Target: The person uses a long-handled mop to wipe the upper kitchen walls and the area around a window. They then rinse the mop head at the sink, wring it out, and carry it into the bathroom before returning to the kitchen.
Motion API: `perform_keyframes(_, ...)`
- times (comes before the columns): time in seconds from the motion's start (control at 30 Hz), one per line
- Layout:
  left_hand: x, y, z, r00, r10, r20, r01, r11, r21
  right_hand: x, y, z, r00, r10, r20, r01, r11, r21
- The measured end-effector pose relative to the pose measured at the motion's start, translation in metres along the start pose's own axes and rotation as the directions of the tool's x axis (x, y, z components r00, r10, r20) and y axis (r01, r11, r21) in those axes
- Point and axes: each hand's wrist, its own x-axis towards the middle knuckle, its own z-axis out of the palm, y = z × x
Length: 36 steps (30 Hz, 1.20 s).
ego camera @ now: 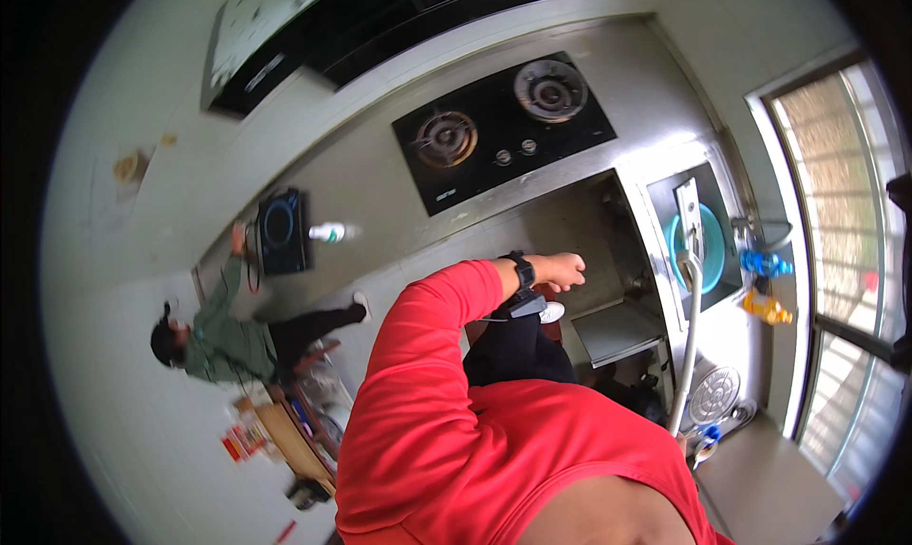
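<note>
My left hand (pixel 565 271), with a dark wristband and small device strapped at the wrist, hangs before the open lower cabinet (pixel 570 238). Its fingers are curled and nothing shows in them. Only a sliver of my right hand (pixel 682 444) is visible, beside my red sleeve, against the pale pole of a flat mop (pixel 687 360). The rest of that hand is hidden. The mop's narrow white head (pixel 688 206) is raised over a teal basin (pixel 714 249) in the metal sink (pixel 730 288).
A two-burner gas hob (pixel 491 171) is set in the steel counter (pixel 363 188). A co-worker (pixel 231 338) reaches to an induction cooker (pixel 280 235) beside a white bottle (pixel 328 232). Blue (pixel 764 263) and yellow (pixel 764 307) bottles stand near the window. A cabinet door (pixel 618 331) is swung out.
</note>
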Motion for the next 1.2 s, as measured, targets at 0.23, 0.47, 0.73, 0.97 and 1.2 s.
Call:
perform_keyframes(0.23, -0.086, -0.141, -0.031, 0.928, -0.18, -0.327, 0.088, 0.957, -0.278, 0.07, -0.047, -0.085, 0.998, -0.051, -0.042, 0.012, 0.764, -0.646)
perform_keyframes(0.47, -0.155, -0.21, -0.033, 0.865, -0.319, -0.388, 0.13, 0.888, -0.442, 0.033, -0.089, -0.123, 1.0, -0.029, -0.005, 0.017, 0.709, -0.705)
perform_keyframes(0.73, -0.124, -0.166, -0.077, 0.875, -0.044, -0.483, 0.117, 0.986, 0.122, 0.081, -0.049, -0.145, 0.996, 0.089, -0.007, -0.055, 0.544, -0.838)
perform_keyframes(0.97, -0.132, -0.071, -0.081, 0.661, 0.274, -0.699, -0.048, 0.944, 0.325, 0.168, -0.128, -0.152, 0.998, -0.053, -0.044, -0.012, 0.503, -0.864)
perform_keyframes(1.2, -0.176, -0.071, -0.054, 0.595, 0.502, -0.628, -0.079, 0.814, 0.576, 0.177, -0.233, -0.13, 0.969, -0.24, -0.057, 0.073, 0.499, -0.864)
